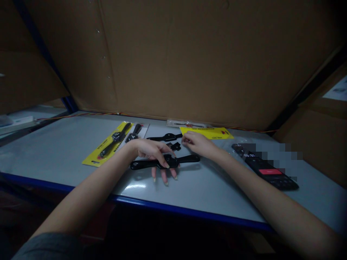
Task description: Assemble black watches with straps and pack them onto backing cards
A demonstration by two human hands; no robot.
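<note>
1. My left hand is curled over the middle of a black bar-handled wrench, which it has hold of just above the grey table's blue edge.
2. My right hand is half curled, near a small black part; I can't tell if it's pinching anything.
3. Beyond lie another black wrench and a yellow backing card.
4. Left of these, a wrench lies on a second yellow card.
5. To the right sits a black keypad device, partly blurred.
6. Farthest is a cardboard wall.
</note>
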